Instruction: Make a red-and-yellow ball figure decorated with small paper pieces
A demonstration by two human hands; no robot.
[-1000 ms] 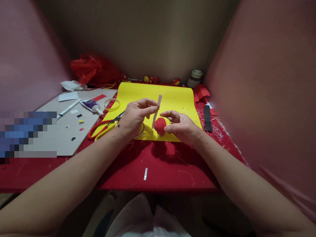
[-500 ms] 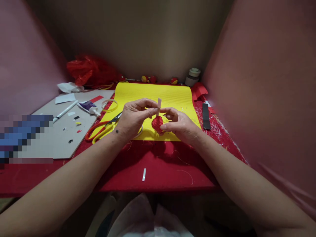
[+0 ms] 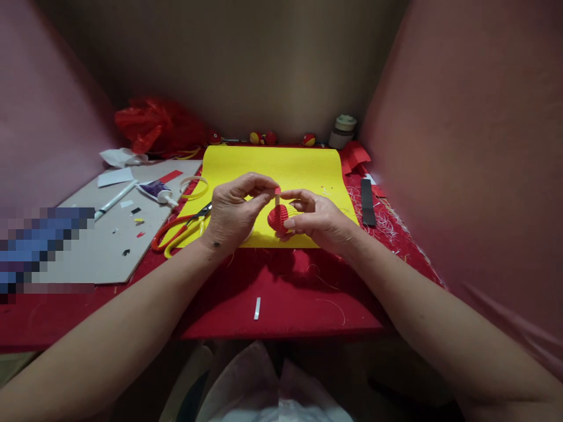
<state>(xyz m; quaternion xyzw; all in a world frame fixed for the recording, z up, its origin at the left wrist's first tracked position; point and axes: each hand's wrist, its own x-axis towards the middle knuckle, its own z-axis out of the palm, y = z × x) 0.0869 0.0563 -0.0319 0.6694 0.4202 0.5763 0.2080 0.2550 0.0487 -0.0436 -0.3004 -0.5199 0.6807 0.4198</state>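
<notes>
Over yellow sheet (image 3: 272, 161) on table (image 3: 285, 293), left hand (image 3: 231, 211) pinches strip (image 3: 277, 197), right hand (image 3: 321, 220) grips ball (image 3: 277, 219)

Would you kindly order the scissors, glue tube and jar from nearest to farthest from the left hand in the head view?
1. Scissors, right beside the left hand.
2. Glue tube, farther left on the board.
3. Jar, at the back right.
</notes>
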